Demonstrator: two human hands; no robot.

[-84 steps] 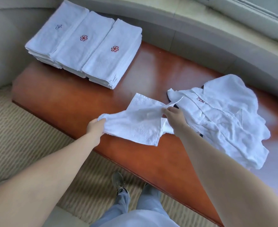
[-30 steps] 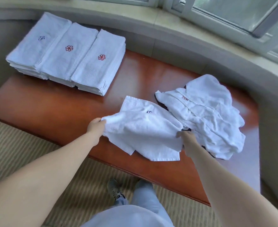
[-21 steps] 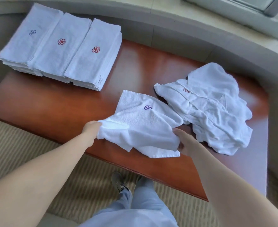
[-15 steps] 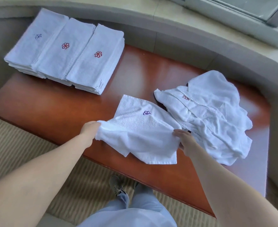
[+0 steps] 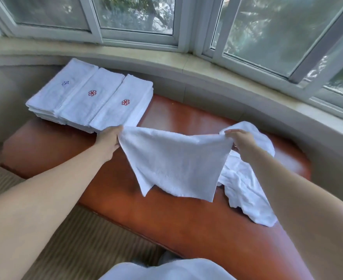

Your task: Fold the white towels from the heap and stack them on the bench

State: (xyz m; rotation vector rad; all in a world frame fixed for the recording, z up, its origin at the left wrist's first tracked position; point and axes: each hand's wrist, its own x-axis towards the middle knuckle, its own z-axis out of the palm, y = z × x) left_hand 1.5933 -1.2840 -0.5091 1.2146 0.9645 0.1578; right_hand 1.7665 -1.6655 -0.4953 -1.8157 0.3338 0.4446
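Towel lifted and spread for folding. Your left hand (image 5: 108, 138) and right hand (image 5: 239, 139) each pinch an upper corner of one white towel (image 5: 175, 164), which you have raised off the bench (image 5: 182, 215) and pulled wide; half a second ago it lay bunched on the wood between your hands, with a small purple emblem showing that is now out of sight. The top edge sags slightly between the two grips, and the lower edge hangs uneven, its bottom corners low over the bench; whether they touch it cannot be told. To the right, partly behind your right forearm, the heap (image 5: 245, 190) of unfolded towels rests on the bench. At the far left end sit three stacks of folded towels (image 5: 91, 102), side by side. With the towel opened out, the first fold appears ready to be made; the heap shows more towels waiting.
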